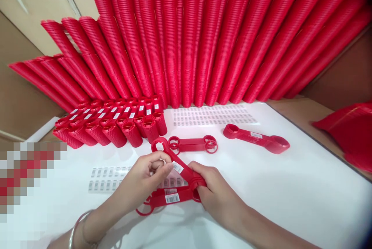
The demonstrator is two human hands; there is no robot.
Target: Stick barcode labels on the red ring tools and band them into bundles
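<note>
My right hand is closed round one ringed end of several red plastic pieces, which fan apart to the left. The upper red piece slants up to a ring at its left end and bears a white barcode label. Below it, a lower red piece carries another barcode label. My left hand is beside the upper label with thumb and fingers pinched together; what they hold, if anything, is too small to make out.
Tall red stacks stand at the back, with shorter labelled stacks at left. Barcode sheets lie on the white table. Loose red pieces rest ahead; a red bag is at right.
</note>
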